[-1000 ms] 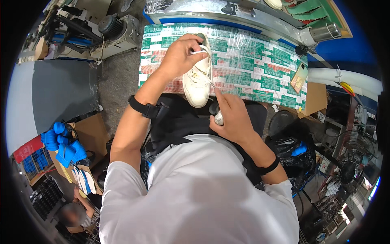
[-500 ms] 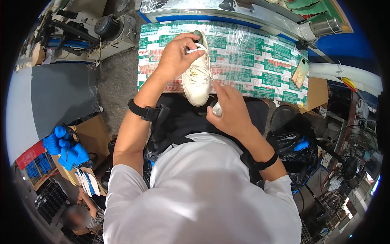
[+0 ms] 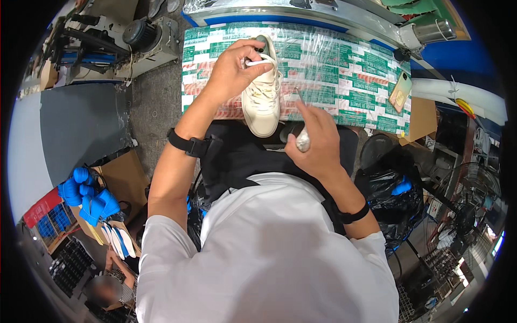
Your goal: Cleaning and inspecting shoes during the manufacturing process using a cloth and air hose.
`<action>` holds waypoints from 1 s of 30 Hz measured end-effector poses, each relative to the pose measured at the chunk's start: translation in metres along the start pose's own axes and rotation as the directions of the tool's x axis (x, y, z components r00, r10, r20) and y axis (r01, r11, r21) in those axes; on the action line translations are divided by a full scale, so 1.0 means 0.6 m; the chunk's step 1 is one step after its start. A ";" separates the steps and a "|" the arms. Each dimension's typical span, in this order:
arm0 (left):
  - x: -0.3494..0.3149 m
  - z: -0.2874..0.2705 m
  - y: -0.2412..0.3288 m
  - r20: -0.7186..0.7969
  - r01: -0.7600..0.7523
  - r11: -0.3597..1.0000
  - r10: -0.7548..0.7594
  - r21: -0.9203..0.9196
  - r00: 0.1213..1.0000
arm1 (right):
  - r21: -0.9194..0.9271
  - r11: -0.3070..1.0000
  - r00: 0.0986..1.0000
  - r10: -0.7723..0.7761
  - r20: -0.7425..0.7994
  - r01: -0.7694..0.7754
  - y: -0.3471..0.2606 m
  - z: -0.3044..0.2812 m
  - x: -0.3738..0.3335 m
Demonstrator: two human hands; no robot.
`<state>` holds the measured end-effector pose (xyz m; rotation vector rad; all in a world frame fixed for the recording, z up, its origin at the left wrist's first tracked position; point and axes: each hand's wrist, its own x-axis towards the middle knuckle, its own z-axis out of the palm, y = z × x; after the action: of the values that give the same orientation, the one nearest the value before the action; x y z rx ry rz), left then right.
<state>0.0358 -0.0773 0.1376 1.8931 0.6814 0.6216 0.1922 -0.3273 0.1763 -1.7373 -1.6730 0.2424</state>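
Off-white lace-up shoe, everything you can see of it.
Low off-white lace-up shoe, smooth and leather-like, with pale laces and a dark greyish lining at the heel. It sits upright on the green-and-white printed, plastic-wrapped work surface, toe toward the person and jutting past the near edge. The left hand pinches it around the tongue.

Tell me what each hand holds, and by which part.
Left hand: the cream shoe, pinched at its tongue. Right hand: a thin-shafted tool, gripped by its pale handle.
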 end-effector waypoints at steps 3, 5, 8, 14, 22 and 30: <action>-0.001 0.007 0.002 -0.012 0.004 1.000 -0.005 -0.005 1.000 | 0.042 0.995 0.996 0.088 -0.014 -0.088 0.001 0.006 -0.006; -0.002 0.009 0.003 -0.017 0.028 0.999 -0.028 -0.037 0.999 | 0.095 0.994 0.999 0.045 0.012 -0.046 0.010 0.029 0.010; -0.003 0.009 0.004 -0.024 0.036 0.998 -0.037 -0.049 0.999 | 0.076 0.995 0.996 0.060 0.072 -0.066 0.036 0.060 0.026; -0.006 0.000 0.010 -0.062 -0.001 0.992 0.008 0.126 0.998 | -0.014 1.000 0.983 0.006 0.185 -0.004 0.009 -0.005 -0.008; 0.020 -0.015 0.022 0.081 0.044 0.979 -0.062 0.200 0.995 | 0.035 0.985 0.981 -0.173 0.085 0.171 -0.040 0.074 0.042; 0.012 -0.002 0.007 0.028 0.043 0.986 -0.048 0.160 0.998 | 0.016 0.996 0.992 -0.085 0.096 0.084 -0.024 0.104 0.062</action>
<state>0.0407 -0.0731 0.1429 2.0241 0.7715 0.5201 0.1500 -0.2721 0.1511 -1.6654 -1.8066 0.3008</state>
